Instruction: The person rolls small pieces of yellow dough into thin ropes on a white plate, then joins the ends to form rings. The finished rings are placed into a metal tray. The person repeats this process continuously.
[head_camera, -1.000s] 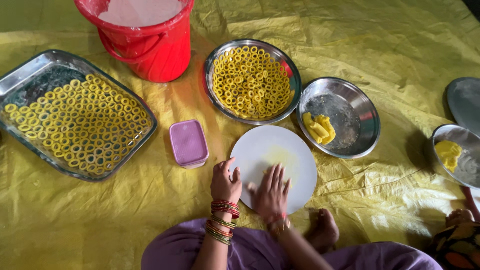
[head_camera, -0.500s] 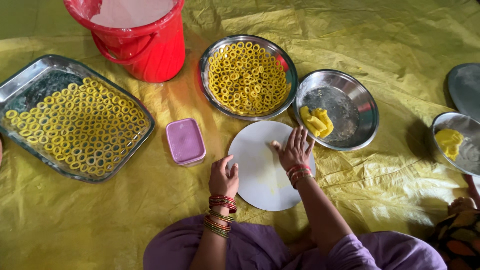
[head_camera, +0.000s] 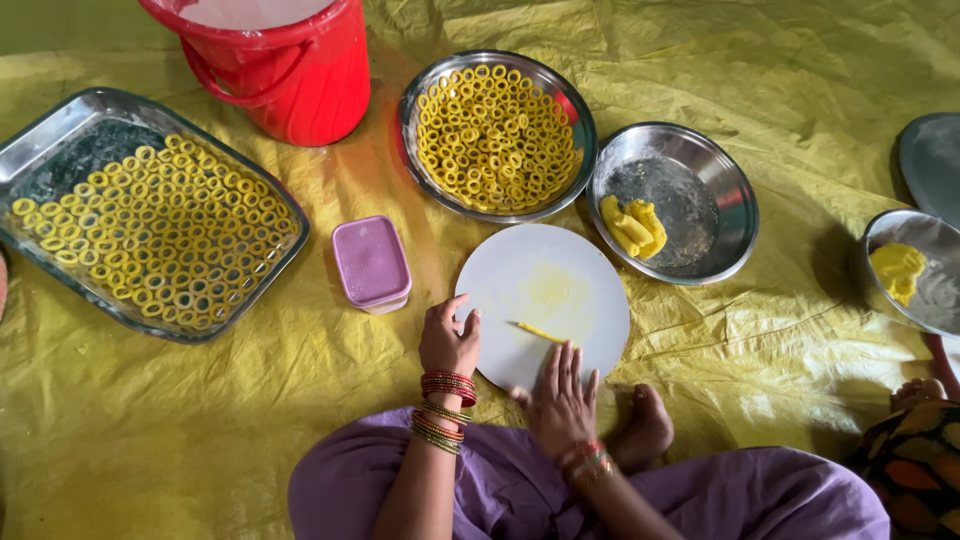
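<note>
Right hand (head_camera: 562, 400) back at white board's (head_camera: 590, 260) near edge, beside dough strip (head_camera: 538, 331).

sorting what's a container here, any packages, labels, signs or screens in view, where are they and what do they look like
Lidded box: left of the white board, small rounded rectangle, mauve lid, no label visible.
Bucket: top, between the tray and the round plate of rings, red with handle, a clear liner at its rim.
No labels, signs or screens in view.
</note>
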